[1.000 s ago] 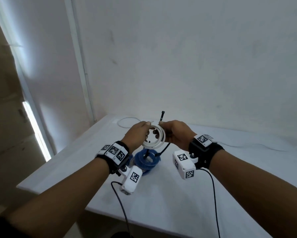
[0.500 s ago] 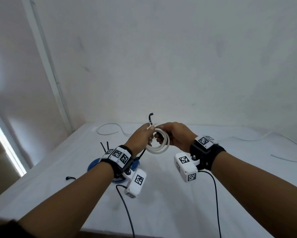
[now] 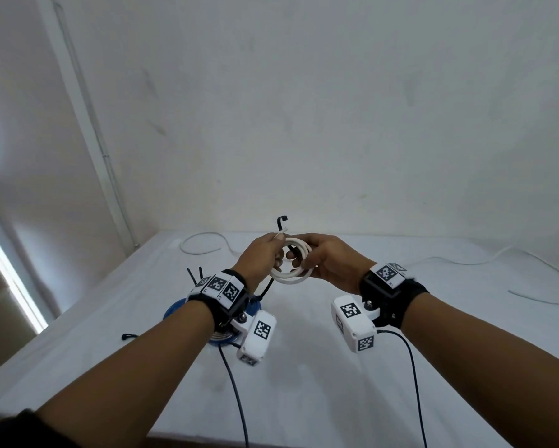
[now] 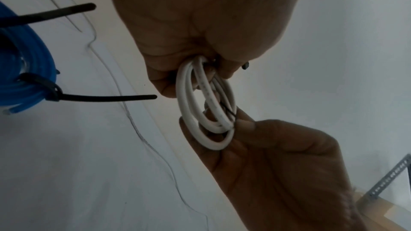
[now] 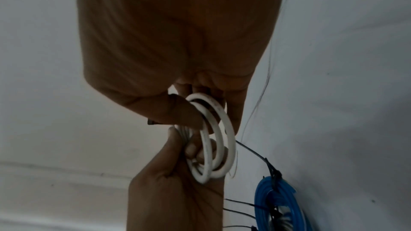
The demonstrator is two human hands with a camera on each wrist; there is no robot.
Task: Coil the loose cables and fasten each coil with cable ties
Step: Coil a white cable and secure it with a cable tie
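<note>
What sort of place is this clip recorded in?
Probably a plain indoor room set up as a work spot, not a proper workshop: a table under a white cloth, bare white walls, and a tied blue cable coil beside loose white cables.

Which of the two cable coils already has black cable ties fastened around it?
The blue coil lying on the table; the white coil is up in both hands, not visibly tied.
</note>
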